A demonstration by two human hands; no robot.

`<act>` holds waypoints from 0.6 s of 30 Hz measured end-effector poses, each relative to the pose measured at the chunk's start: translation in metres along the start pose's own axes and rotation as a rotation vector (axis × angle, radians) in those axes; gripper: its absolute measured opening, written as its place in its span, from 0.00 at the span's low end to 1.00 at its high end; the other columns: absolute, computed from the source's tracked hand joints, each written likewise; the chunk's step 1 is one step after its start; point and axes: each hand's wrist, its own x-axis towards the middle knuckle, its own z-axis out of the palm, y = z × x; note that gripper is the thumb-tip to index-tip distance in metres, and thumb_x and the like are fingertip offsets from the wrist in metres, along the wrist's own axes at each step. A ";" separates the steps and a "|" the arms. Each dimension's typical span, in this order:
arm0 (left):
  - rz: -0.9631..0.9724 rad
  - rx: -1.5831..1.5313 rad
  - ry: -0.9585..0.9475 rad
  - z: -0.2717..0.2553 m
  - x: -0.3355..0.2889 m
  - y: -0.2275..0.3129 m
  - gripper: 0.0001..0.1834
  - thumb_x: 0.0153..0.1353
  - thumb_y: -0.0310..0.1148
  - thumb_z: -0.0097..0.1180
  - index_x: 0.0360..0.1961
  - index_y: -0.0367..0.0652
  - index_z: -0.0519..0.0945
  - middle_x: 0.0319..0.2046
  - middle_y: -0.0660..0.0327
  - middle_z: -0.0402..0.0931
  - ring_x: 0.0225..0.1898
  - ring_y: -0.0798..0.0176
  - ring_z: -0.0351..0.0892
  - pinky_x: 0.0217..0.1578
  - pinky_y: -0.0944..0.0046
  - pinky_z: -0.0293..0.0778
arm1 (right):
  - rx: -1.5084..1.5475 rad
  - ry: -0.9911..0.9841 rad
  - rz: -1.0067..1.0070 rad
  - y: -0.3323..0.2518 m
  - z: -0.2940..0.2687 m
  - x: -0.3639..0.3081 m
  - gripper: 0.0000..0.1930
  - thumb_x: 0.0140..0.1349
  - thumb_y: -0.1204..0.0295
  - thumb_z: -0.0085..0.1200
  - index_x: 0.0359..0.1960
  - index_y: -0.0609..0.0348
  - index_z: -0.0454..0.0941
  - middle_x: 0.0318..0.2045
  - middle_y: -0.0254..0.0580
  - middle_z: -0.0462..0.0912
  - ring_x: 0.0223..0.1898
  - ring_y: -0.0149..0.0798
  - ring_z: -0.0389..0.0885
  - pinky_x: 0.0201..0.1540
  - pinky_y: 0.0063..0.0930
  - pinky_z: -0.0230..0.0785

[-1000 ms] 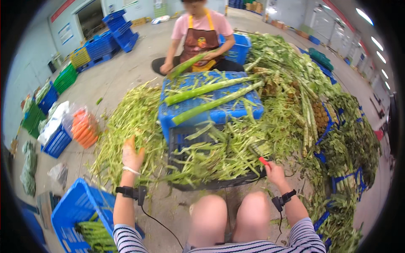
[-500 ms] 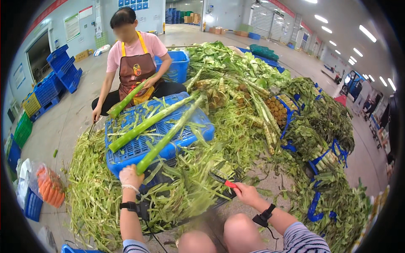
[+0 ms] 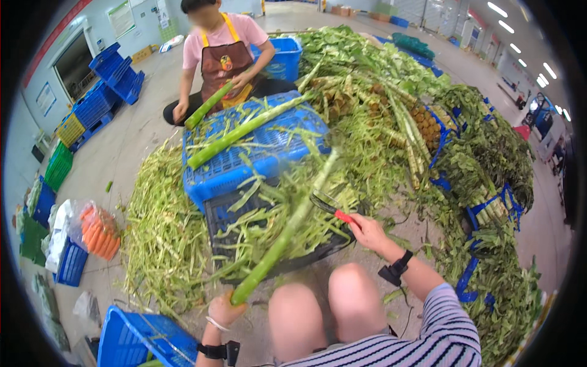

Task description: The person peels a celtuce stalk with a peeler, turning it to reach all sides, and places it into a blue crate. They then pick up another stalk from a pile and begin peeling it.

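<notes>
My left hand (image 3: 225, 311) is closed round the thick, peeled end of a long celtuce stem (image 3: 272, 254), which slants up and away to the right. My right hand (image 3: 370, 233) grips the red handle of a peeler (image 3: 330, 207), whose head lies close beside the stem's upper part. Whether the blade touches the stem I cannot tell. Under the stem, green peelings cover a black crate (image 3: 221, 238). Beyond it, another peeled celtuce stem (image 3: 235, 139) lies across an upturned blue crate (image 3: 202, 191).
Across from me a co-worker (image 3: 223, 55) holds another celtuce stem (image 3: 208, 105). Peelings (image 3: 162, 238) heap at the left. Bundled leafy celtuce (image 3: 483, 147) is piled at the right. A blue basket (image 3: 116, 330) stands near my left forearm, a bag of carrots (image 3: 99, 232) beyond it.
My left hand has drawn the stem off the blue crate, toward me and down. The peeler is now beside the stem. The view has tilted downward, and the near blue basket shows more.
</notes>
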 end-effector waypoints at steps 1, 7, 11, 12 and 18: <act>-0.020 0.008 -0.008 0.006 -0.011 -0.005 0.27 0.39 0.51 0.61 0.37 0.42 0.77 0.27 0.46 0.78 0.30 0.44 0.78 0.31 0.51 0.74 | 0.017 -0.016 0.002 -0.005 0.005 0.005 0.14 0.60 0.65 0.46 0.46 0.53 0.72 0.28 0.51 0.79 0.30 0.54 0.78 0.30 0.42 0.70; -0.053 -0.030 0.183 0.018 -0.026 0.024 0.27 0.46 0.56 0.57 0.37 0.44 0.77 0.27 0.46 0.78 0.31 0.44 0.78 0.32 0.51 0.74 | -0.343 -0.129 -0.167 -0.024 0.027 0.029 0.12 0.58 0.65 0.47 0.43 0.49 0.73 0.23 0.46 0.78 0.25 0.50 0.78 0.25 0.42 0.70; -0.065 0.016 0.115 0.016 -0.023 0.013 0.28 0.47 0.57 0.55 0.38 0.44 0.77 0.28 0.45 0.78 0.32 0.44 0.78 0.33 0.50 0.73 | -0.321 -0.397 -0.426 -0.048 0.039 0.006 0.14 0.58 0.64 0.46 0.47 0.45 0.72 0.23 0.43 0.78 0.24 0.46 0.79 0.24 0.38 0.71; -0.062 0.003 0.074 0.010 -0.025 0.017 0.28 0.47 0.58 0.54 0.37 0.44 0.77 0.28 0.46 0.78 0.32 0.43 0.78 0.33 0.50 0.73 | -0.378 -0.476 -0.340 -0.048 0.030 0.013 0.15 0.57 0.64 0.47 0.47 0.46 0.71 0.23 0.42 0.78 0.24 0.47 0.79 0.24 0.38 0.71; -0.067 0.024 0.106 0.004 -0.004 0.031 0.27 0.48 0.58 0.54 0.33 0.43 0.74 0.26 0.45 0.78 0.30 0.43 0.78 0.32 0.49 0.73 | -0.385 -0.012 -0.295 -0.001 0.040 0.040 0.13 0.59 0.65 0.46 0.46 0.50 0.70 0.23 0.44 0.78 0.23 0.49 0.78 0.22 0.39 0.69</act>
